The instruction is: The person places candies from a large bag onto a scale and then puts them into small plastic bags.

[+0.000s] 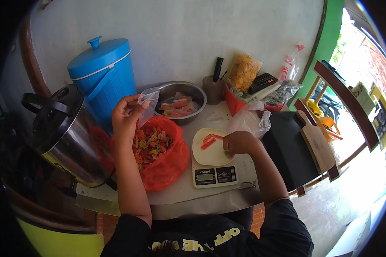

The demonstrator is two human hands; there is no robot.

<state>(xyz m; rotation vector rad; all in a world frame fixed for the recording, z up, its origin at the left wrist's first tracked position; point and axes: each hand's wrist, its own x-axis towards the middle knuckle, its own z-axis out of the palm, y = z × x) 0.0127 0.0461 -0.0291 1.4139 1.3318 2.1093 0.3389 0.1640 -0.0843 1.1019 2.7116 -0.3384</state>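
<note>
With its fingers pinched, my left hand holds up a small clear plastic zip bag above a red plastic bag full of colourful wheel-shaped dry snack pieces. My right hand reaches over the right side of the cream plate of a digital kitchen scale. Its fingertips are at a small green piece, and whether they grip it is unclear. Red pieces lie on the plate beside the fingers. Behind the red bag, a steel bowl contains several small packets with reddish contents.
A blue lidded bucket and a large steel flask stand at the left. At the back right are a cup and a red box with a calculator. A wooden board lies on the right.
</note>
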